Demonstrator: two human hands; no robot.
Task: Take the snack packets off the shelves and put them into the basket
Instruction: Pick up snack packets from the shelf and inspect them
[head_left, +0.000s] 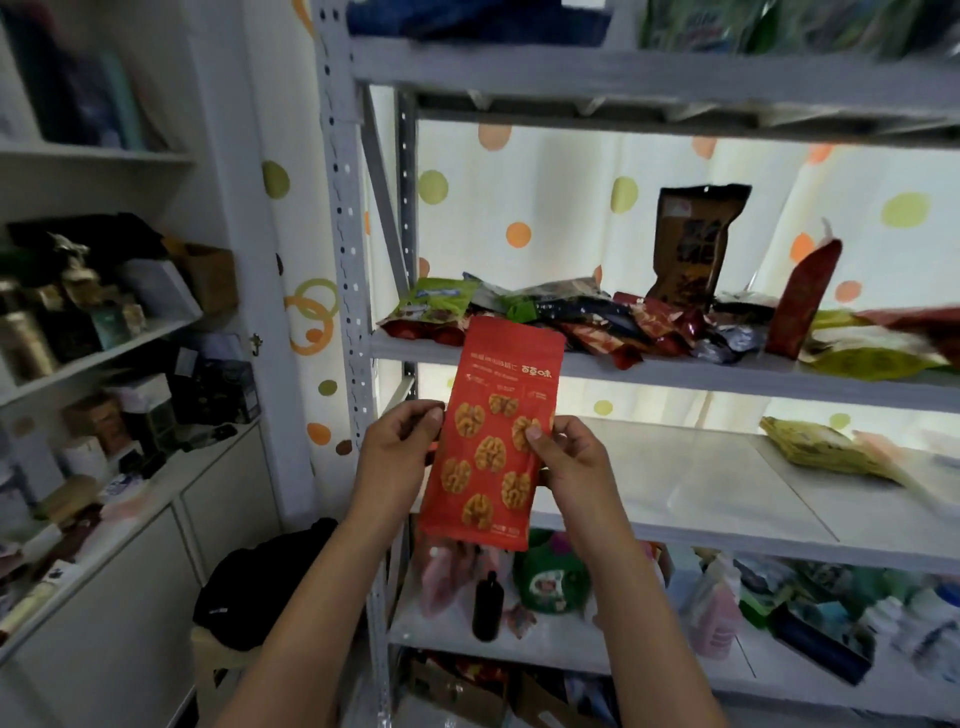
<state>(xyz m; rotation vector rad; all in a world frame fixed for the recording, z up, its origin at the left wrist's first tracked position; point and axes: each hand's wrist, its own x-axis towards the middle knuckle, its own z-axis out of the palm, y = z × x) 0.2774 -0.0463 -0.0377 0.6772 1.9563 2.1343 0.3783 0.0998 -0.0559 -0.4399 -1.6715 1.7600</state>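
A red walnut snack packet (493, 415) stands upright in front of the grey metal shelf rack (343, 260). My left hand (400, 452) pinches its left edge and my right hand (569, 457) pinches its right edge, thumb on the front. Behind it, a heap of several snack packets (597, 322) lies on the upper shelf, with a brown packet (691, 244) standing upright and a dark red packet (802, 296) leaning beside it. A yellow packet (821, 449) lies on the shelf below. No basket is in view.
The lower shelf (675, 488) is mostly bare white board. Bottles and cleaning goods (717, 608) fill the shelf under it. A white cabinet (156, 519) with cluttered boxes stands at the left. A black bag (260, 582) sits on a stool between cabinet and rack.
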